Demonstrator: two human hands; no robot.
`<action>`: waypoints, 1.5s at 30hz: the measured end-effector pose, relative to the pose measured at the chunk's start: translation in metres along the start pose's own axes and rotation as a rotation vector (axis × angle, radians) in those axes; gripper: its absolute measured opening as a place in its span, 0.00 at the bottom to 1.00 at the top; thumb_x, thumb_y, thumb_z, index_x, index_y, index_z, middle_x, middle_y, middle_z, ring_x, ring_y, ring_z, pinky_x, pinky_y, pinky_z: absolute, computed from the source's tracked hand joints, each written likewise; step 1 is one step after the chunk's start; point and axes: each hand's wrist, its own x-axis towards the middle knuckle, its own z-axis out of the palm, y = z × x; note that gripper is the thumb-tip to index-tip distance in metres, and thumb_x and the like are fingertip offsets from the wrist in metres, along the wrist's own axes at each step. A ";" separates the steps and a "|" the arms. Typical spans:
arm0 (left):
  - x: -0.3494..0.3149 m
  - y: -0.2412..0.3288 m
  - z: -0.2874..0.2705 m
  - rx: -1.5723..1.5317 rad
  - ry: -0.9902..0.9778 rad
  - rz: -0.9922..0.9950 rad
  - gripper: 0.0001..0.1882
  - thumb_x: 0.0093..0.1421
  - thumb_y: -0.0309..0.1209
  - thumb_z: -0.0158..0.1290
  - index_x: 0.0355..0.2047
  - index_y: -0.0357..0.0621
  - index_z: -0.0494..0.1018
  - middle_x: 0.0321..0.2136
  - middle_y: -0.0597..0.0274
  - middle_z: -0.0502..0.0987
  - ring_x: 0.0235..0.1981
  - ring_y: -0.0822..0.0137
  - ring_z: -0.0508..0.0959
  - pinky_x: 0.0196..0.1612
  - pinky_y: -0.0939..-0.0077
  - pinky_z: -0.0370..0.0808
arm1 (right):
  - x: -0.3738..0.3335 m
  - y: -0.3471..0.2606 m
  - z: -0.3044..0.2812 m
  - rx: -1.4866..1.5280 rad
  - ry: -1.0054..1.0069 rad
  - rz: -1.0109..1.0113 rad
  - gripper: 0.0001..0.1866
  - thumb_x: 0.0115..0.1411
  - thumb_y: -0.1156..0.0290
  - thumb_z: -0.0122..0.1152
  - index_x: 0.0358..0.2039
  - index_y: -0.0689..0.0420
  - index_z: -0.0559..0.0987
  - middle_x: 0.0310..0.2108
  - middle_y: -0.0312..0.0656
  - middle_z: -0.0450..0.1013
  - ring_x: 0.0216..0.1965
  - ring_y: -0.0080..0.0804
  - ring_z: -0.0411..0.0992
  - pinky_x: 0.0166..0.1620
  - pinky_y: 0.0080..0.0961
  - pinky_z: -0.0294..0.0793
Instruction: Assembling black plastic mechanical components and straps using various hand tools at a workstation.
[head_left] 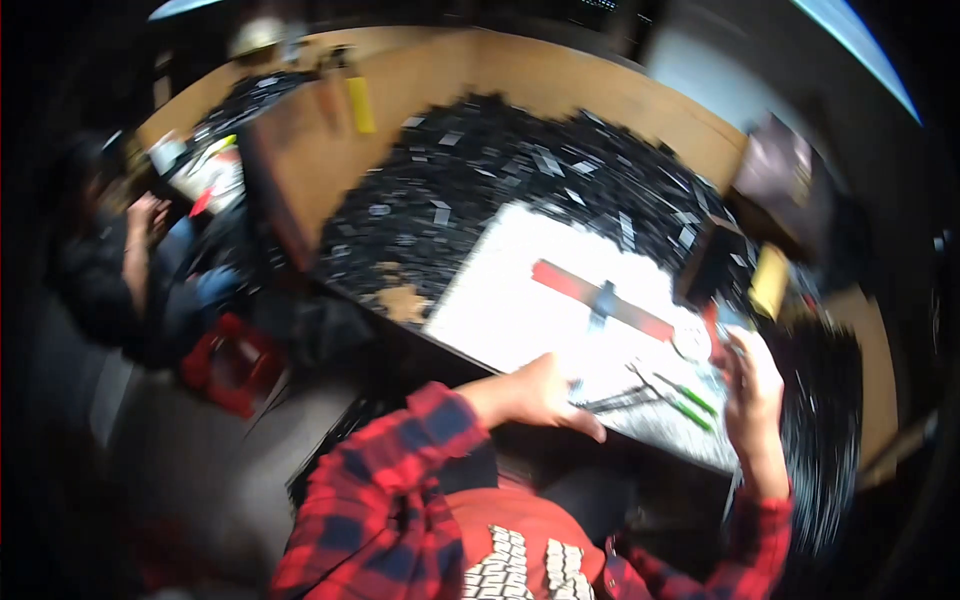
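My left hand (537,392) is over the near edge of a bright white work surface (500,275), its thumb stretched out and apart from the blurred fingers. Beside it lies a dark slim tool (612,403), and nothing shows in its grasp. Right of that lies a hand tool with green handles (690,408), probably pliers. Toward the right end of the surface my right hand (757,385) is raised, fingers bent and smeared by motion. A white round piece (691,342) and a blurred red object are close to its fingertips. A red strip with a dark band (605,298) lies mid-surface.
A big heap of black flat pieces (480,160) fills the wooden-walled bench behind the white surface. A yellow cylinder (768,282) and a dark box (712,262) stand at right. Leftward, beyond a wooden partition (300,150), another person (130,260) sits near a red stool (232,362).
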 end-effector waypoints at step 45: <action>0.040 0.083 0.004 0.101 0.120 0.240 0.08 0.54 0.19 0.58 0.36 0.34 0.77 0.31 0.52 0.81 0.34 0.66 0.82 0.38 0.77 0.79 | 0.000 -0.068 -0.045 0.003 0.077 -0.220 0.21 0.46 0.86 0.59 0.43 0.60 0.77 0.28 0.43 0.68 0.24 0.33 0.72 0.22 0.26 0.72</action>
